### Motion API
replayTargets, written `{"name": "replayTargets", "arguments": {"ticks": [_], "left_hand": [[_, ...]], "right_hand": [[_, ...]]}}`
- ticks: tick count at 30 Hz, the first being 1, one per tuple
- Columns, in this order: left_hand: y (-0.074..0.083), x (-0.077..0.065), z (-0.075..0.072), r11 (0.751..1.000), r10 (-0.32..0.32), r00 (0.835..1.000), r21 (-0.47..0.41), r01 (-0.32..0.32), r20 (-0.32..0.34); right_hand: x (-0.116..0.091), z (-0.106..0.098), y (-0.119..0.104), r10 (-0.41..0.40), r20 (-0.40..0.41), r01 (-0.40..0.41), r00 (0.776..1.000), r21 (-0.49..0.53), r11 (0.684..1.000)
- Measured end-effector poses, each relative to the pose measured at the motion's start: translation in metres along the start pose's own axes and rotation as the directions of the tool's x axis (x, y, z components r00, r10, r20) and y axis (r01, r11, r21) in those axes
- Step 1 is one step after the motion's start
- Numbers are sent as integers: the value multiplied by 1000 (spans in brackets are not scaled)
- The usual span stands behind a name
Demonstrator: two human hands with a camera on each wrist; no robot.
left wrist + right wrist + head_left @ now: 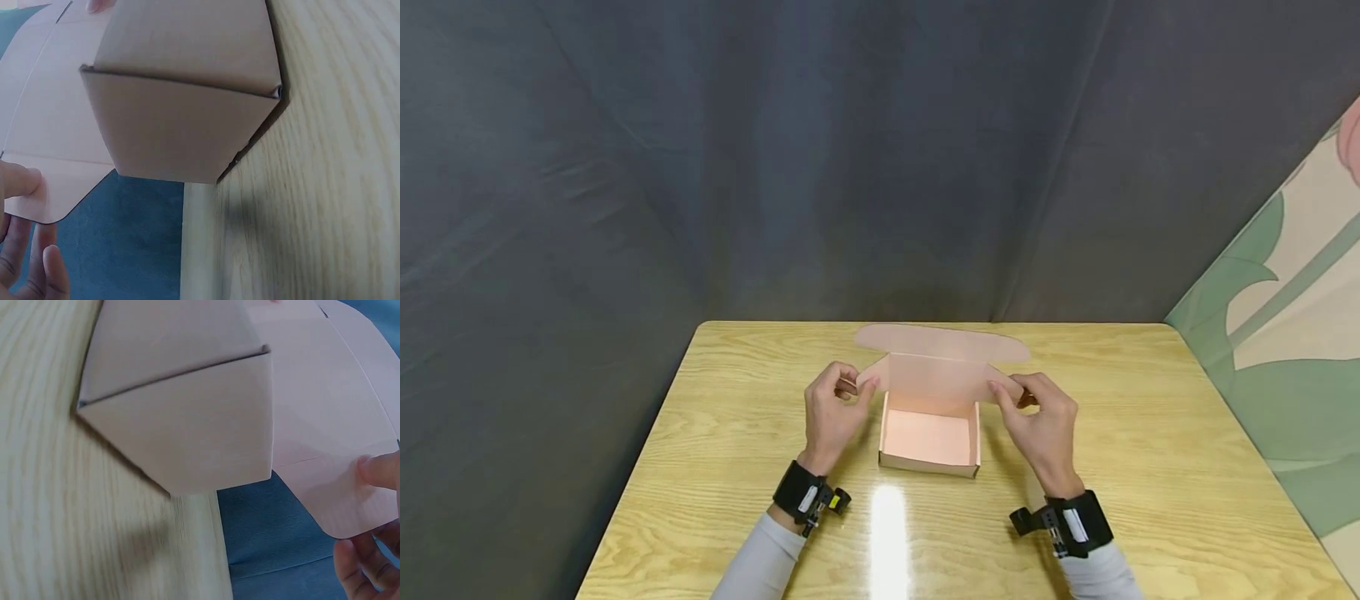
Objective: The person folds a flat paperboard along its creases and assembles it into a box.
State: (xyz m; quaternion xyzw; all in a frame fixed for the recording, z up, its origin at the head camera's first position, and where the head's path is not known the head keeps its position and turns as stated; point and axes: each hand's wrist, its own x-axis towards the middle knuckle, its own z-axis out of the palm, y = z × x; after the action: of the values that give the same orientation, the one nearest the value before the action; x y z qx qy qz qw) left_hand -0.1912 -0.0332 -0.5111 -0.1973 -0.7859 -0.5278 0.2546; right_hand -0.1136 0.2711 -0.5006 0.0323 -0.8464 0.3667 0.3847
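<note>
A small cardboard box, pinkish inside, stands on the table with its lid raised at the back. Along the lid's top edge runs a long front flap with rounded ends. My left hand pinches the lid's left side flap between thumb and fingers. On the other side, my right hand pinches the right side flap the same way. Both wrist views show the box's outer side wall, and the inside bottom appears bare in the head view.
The box sits on a light wood-grain table, near its far half. Behind the table hangs a dark grey-blue curtain. A patterned fabric with green leaves hangs at the right. Each wrist wears a black strap with a camera.
</note>
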Motion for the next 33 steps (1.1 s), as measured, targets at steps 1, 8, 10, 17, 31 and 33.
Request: {"name": "replayTargets", "arguments": {"ticks": [1, 8, 10, 17, 31, 33], "left_hand": [[1, 0, -1, 1000, 9, 1000, 0, -9, 0], [7, -3, -3, 999, 30, 999, -11, -30, 25], [10, -3, -3, 999, 47, 998, -18, -46, 41], [15, -4, -3, 996, 67, 992, -59, -61, 102], [22, -7, -4, 986, -59, 981, -141, 86, 187], [23, -7, -4, 982, -87, 976, -147, 118, 202]], "right_hand": [[0, -1, -1, -17, 4, 17, 1000, -8, 1000], [-1, -4, -15, -67, 37, 68, 997, -35, 997], [-1, -3, -19, -77, 55, 80, 995, -47, 996], [-4, -1, -30, -82, 77, 85, 994, -33, 996], [-9, -2, -35, 11, 140, -9, 990, -16, 1000], [-9, -3, -36, 27, 146, -25, 989, -13, 1000]]}}
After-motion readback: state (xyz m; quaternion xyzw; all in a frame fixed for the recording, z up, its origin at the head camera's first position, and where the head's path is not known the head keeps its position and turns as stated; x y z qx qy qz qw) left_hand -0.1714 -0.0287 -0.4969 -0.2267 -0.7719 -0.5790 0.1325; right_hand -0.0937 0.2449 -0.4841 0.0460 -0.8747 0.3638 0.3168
